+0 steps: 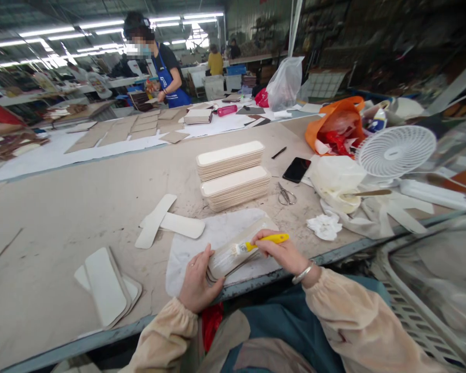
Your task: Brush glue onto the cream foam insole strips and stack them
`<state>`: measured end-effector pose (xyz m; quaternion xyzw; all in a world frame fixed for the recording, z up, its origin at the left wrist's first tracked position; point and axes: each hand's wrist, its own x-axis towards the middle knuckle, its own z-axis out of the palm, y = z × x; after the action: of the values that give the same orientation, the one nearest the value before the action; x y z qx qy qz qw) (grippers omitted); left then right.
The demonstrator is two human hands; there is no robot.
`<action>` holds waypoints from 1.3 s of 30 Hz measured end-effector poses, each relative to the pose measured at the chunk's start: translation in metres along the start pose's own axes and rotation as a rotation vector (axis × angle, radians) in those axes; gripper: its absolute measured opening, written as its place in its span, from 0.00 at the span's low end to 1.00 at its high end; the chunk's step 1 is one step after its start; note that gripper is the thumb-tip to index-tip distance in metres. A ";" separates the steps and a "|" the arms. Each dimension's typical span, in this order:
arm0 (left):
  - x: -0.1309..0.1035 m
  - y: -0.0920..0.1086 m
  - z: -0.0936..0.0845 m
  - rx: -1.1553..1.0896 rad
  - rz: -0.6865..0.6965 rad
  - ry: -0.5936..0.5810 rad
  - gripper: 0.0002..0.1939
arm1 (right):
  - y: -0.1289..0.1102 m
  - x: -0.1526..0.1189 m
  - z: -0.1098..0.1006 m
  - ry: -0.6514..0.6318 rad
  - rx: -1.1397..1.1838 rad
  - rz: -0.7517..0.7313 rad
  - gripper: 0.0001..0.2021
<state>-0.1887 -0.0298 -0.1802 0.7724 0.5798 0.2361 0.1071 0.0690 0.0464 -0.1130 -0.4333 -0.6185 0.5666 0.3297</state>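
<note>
In my right hand (pixel 277 248) is a yellow-handled paintbrush (pixel 270 239), its bristles resting on a long, rounded-end panel (pixel 227 256). The panel's surface looks wet and shiny. My left hand (pixel 200 277) grips the near left end of this panel, thumb at the front edge and fingers at the back. Other edges show beneath it, so it seems to lie on more pieces. Under them is a white sheet (pixel 180 259). Behind stand two neat stacks of similar panels, the nearer stack (pixel 236 187) and the farther stack (pixel 231 159).
Loose panels lie crossed (pixel 184 226) and fanned (pixel 106 285) to the left. At right are scissors (pixel 286 195), a phone (pixel 297 169), crumpled tissue (pixel 324 226), a white tub (pixel 339 178), a fan (pixel 396 150) and an orange bag (pixel 314 127). A co-worker (pixel 169 77) stands across the table.
</note>
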 end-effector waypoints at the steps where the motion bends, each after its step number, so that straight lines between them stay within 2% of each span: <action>1: 0.000 0.000 0.000 -0.001 -0.004 0.002 0.46 | 0.001 0.000 0.012 -0.068 0.045 0.009 0.08; 3: 0.000 0.000 0.001 -0.003 -0.013 0.005 0.46 | 0.004 0.001 0.034 -0.171 0.091 0.025 0.07; 5: 0.000 0.000 0.001 -0.002 -0.021 0.002 0.46 | 0.008 0.003 0.048 -0.209 0.097 0.039 0.07; 8: 0.000 0.000 0.001 0.004 -0.016 -0.007 0.45 | 0.013 0.007 0.047 -0.169 0.069 0.055 0.06; 10: 0.000 -0.001 0.000 0.010 -0.004 -0.010 0.44 | 0.013 0.009 0.033 -0.108 0.030 0.069 0.06; 14: -0.001 -0.002 0.000 0.026 0.016 -0.003 0.44 | 0.009 0.010 -0.013 0.060 -0.152 0.072 0.07; 18: 0.000 -0.003 0.001 0.037 0.018 0.009 0.44 | 0.006 0.001 -0.052 0.285 -0.436 -0.070 0.08; 21: 0.000 -0.004 0.000 0.041 0.028 0.014 0.44 | 0.005 -0.008 -0.060 0.372 -0.692 -0.184 0.09; 24: 0.000 -0.004 0.000 0.052 0.032 0.011 0.43 | 0.005 -0.012 -0.047 0.275 -0.976 -0.257 0.09; 27: 0.000 -0.003 0.000 0.060 0.031 0.018 0.43 | 0.004 -0.014 -0.017 0.079 -1.176 -0.336 0.07; 31: 0.000 -0.003 0.001 0.061 0.045 0.021 0.45 | 0.001 -0.019 0.027 -0.145 -1.200 -0.507 0.04; 33: 0.001 -0.003 0.001 0.058 0.050 0.019 0.46 | -0.001 -0.021 0.037 -0.205 -1.131 -0.584 0.05; 36: 0.001 -0.005 0.002 0.056 0.051 0.020 0.45 | -0.002 -0.021 0.028 -0.146 -1.055 -0.608 0.05; 39: 0.000 -0.006 0.003 0.067 0.046 0.018 0.44 | 0.002 -0.013 0.002 0.083 -1.106 -0.491 0.06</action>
<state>-0.1927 -0.0277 -0.1853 0.7864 0.5705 0.2259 0.0707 0.0726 0.0336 -0.1138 -0.4068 -0.8898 0.0514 0.2005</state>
